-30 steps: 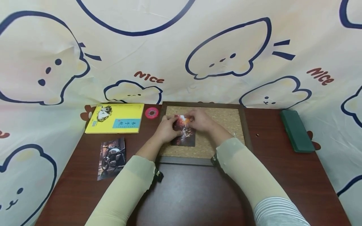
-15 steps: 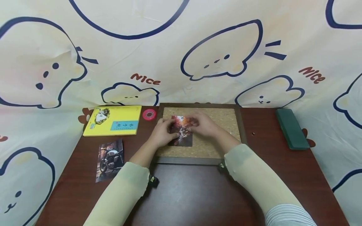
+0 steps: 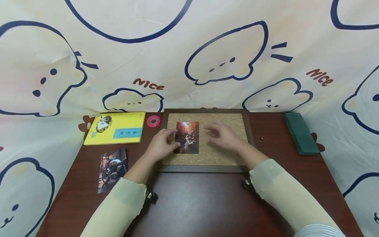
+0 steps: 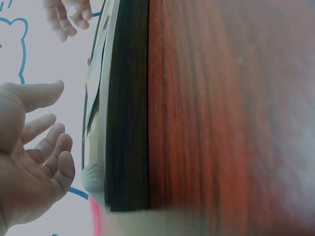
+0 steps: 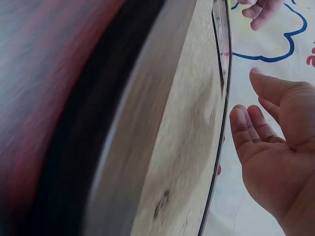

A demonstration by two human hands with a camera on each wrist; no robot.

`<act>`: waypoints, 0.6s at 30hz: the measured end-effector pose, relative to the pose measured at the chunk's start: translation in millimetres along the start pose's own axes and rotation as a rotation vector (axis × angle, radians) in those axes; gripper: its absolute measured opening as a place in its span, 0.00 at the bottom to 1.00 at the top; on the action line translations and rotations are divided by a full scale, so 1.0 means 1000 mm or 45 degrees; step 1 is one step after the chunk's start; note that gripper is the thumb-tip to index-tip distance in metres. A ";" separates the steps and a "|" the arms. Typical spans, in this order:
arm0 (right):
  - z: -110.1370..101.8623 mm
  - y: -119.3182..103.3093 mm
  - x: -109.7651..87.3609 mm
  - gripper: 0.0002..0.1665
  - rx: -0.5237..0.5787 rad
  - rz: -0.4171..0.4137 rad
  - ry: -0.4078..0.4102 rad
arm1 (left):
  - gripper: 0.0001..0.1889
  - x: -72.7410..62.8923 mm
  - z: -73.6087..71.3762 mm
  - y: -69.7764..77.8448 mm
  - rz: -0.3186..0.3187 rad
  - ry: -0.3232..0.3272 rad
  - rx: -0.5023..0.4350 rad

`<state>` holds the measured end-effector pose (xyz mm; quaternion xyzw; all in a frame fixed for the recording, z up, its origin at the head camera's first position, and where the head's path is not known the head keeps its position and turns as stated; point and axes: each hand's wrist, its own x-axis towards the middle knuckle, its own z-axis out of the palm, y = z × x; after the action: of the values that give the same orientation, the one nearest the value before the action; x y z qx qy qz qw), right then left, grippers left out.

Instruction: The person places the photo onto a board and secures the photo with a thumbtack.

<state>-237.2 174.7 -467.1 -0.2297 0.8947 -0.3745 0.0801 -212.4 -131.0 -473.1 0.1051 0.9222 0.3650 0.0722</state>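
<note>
A photo print of an autumn scene (image 3: 188,138) lies on the left part of a framed cork board (image 3: 223,156). My left hand (image 3: 160,144) hovers at the photo's left edge, thumb and fingers apart; the left wrist view shows it holding nothing. To the photo's right, over bare cork, is my right hand (image 3: 224,136), fingers loosely bent and away from the photo. In the right wrist view the right palm (image 5: 275,172) also has nothing in it. Seen edge-on in the left wrist view, the photo (image 4: 96,76) stands slightly off the board at places.
A motorcycle photo (image 3: 112,169) lies left on the brown table (image 3: 189,204). Behind it are a yellow book (image 3: 100,135) and a pink round case (image 3: 153,121). A green case (image 3: 302,133) and a tiny brass-coloured piece (image 3: 261,139) lie right. A printed cloth (image 3: 177,62) hangs behind.
Both hands have come away from the autumn photo, the left to the left and the right to the right. The photo stays on the board. The head view has shifted slightly.
</note>
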 end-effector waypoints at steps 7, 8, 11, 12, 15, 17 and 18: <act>-0.010 0.012 -0.023 0.30 -0.028 -0.020 0.035 | 0.29 -0.014 -0.007 -0.004 -0.001 0.026 0.026; -0.011 0.013 -0.026 0.30 -0.028 -0.023 0.041 | 0.29 -0.016 -0.008 -0.004 -0.006 0.027 0.025; -0.015 0.016 -0.036 0.29 -0.023 -0.037 0.061 | 0.29 -0.021 -0.011 -0.005 -0.007 0.028 0.024; -0.017 0.017 -0.039 0.29 -0.024 -0.041 0.068 | 0.29 -0.023 -0.012 -0.004 -0.006 0.029 0.021; -0.020 0.019 -0.048 0.28 -0.020 -0.034 0.088 | 0.29 -0.028 -0.015 -0.005 0.000 0.036 0.024; -0.023 0.021 -0.054 0.28 -0.017 -0.017 0.097 | 0.29 -0.032 -0.017 -0.007 0.005 0.044 0.038; -0.025 0.021 -0.057 0.28 -0.015 -0.005 0.101 | 0.29 -0.033 -0.018 -0.008 0.007 0.050 0.044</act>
<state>-202.7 230.0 -466.4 -0.2168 0.8990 -0.3780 0.0424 -185.1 -156.8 -463.8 0.1017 0.9293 0.3512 0.0513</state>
